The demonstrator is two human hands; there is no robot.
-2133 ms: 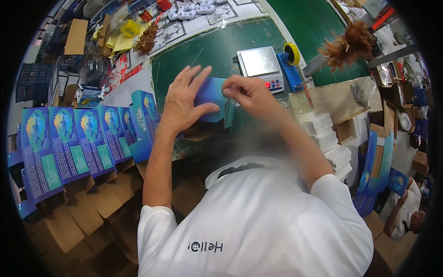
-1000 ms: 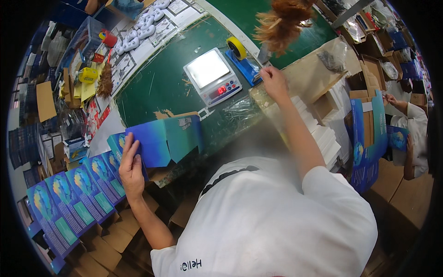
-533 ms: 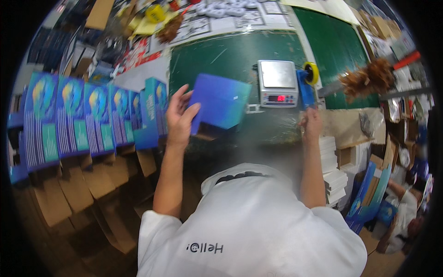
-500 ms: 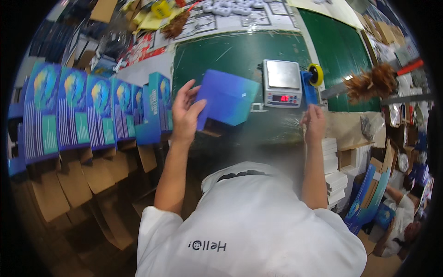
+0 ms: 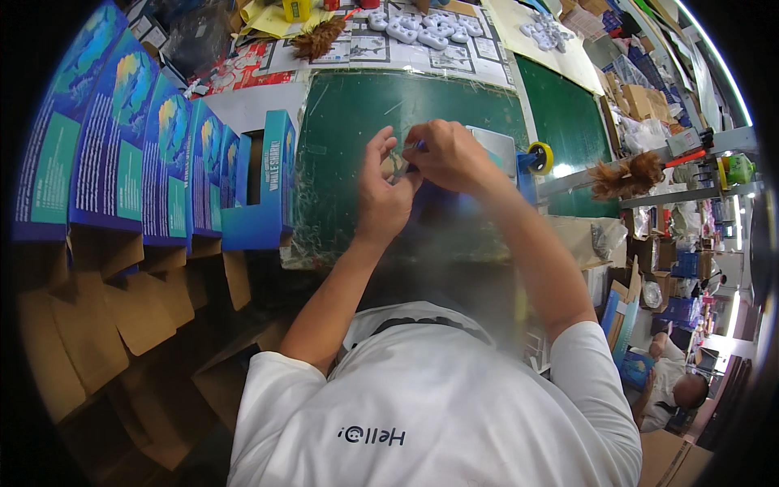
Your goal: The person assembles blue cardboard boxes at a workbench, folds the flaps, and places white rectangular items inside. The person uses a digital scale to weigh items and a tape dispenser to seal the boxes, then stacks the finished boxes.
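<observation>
My left hand (image 5: pixel 383 191) is raised over the green table top (image 5: pixel 341 105), its fingers half curled and spread apart. My right hand (image 5: pixel 446 154) meets it there, its fingers pinched close to the left thumb. Something small and dark shows between them, too small to name. Beneath the hands lies a blue-purple box (image 5: pixel 442 209), blurred and largely covered by my right hand and forearm. Behind my right hand stands a digital scale (image 5: pixel 493 146) with a silver plate; its front is hidden. Next to it sits a blue tape dispenser (image 5: pixel 526 185) with a yellow-rimmed tape roll (image 5: pixel 539 157).
Several blue printed cartons (image 5: pixel 130 138) with open brown flaps stand in a row on the left. White plastic parts (image 5: pixel 426 28) lie on printed sheets at the back. A brown tufted brush (image 5: pixel 626 174) juts in at the right. Another person (image 5: pixel 667 377) sits at the far right.
My left hand has let go of the blue-purple box, which is now lower, under the hands. My right hand has come from the tape dispenser across to my left hand. The view has shifted.
</observation>
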